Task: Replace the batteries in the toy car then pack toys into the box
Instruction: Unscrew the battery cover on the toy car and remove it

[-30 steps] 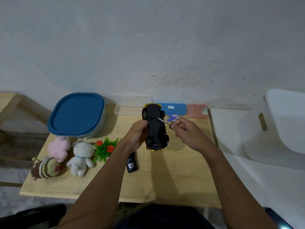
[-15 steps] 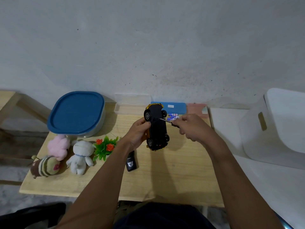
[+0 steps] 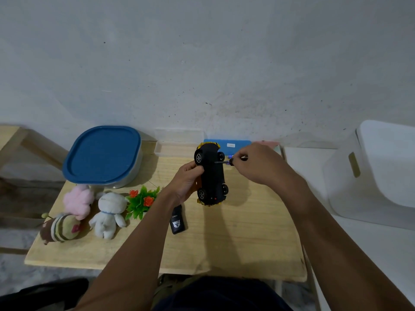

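The yellow toy car [image 3: 211,176] is held above the wooden table [image 3: 235,239], its black underside and wheels facing me. My left hand [image 3: 187,179] grips its left side. My right hand [image 3: 258,162] pinches a small screwdriver [image 3: 224,162] whose tip touches the underside near the far wheels. A few small batteries [image 3: 230,156] show only partly behind the screwdriver and hand. A box with a blue lid [image 3: 103,153] stands shut at the far left. In front of it lie a pink plush [image 3: 78,199], a white plush [image 3: 109,213] and a striped plush [image 3: 59,228].
A small green plant with red flowers [image 3: 142,200] and a black remote [image 3: 178,221] lie beside my left wrist. A clear tray [image 3: 175,149], a blue case [image 3: 229,144] and a pink item [image 3: 269,143] line the wall. A white chair [image 3: 377,171] stands to the right.
My right hand has risen and swung the screwdriver from a slant to nearly level against the underside. The car has tilted and shifted a little up and away.
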